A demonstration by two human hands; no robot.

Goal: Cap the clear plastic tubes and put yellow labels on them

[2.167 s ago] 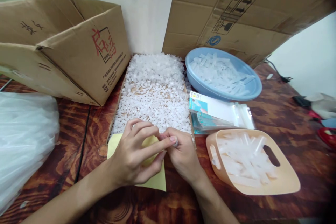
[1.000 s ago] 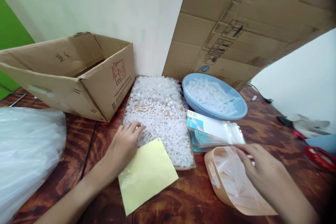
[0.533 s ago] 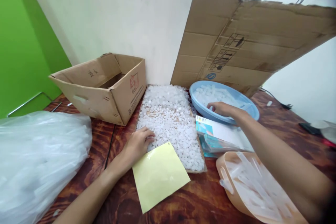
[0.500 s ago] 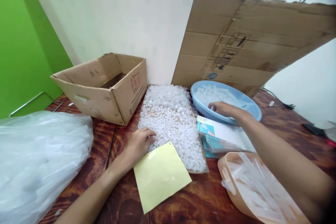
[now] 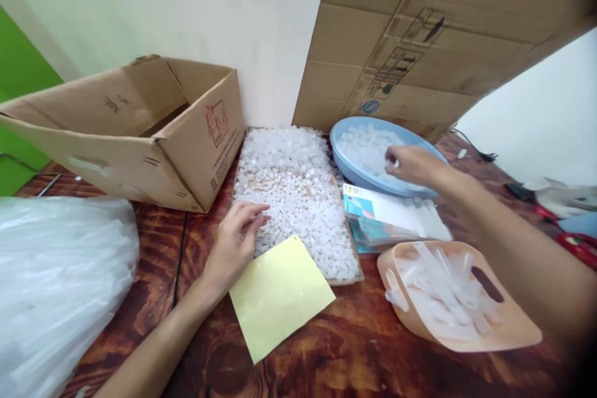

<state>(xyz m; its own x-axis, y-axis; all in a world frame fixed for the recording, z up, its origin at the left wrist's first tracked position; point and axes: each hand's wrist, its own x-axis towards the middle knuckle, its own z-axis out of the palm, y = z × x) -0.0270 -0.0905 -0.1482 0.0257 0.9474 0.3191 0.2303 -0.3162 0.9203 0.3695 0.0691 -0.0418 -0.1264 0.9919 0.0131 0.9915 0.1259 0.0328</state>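
My left hand [image 5: 237, 237] rests at the left edge of a board [image 5: 352, 282] covered with small white translucent pieces [image 5: 308, 211]. Its fingers are loosely apart, with nothing visible between them. A yellow sheet [image 5: 282, 301] lies just in front, at the near edge of the board. Over the blue basin [image 5: 340, 158] is my right hand [image 5: 413, 165], its fingers pinched together. A whitish bit shows at the fingertips, too small to name. Translucent white pieces [image 5: 368, 143] fill part of the basin.
Left of the board stands an open cardboard box [image 5: 186, 168]; nearer is a plastic bag [image 5: 60, 280]. At the right are flat blue-and-white packets [image 5: 396, 217] and a peach bin [image 5: 410, 317] of clear plastic strips. A large cardboard sheet [image 5: 364, 31] leans behind.
My right hand has lifted a little within the basin area, its fingers still pinched. The left hand's fingers have spread and straightened. The whole view has shifted closer and downward.
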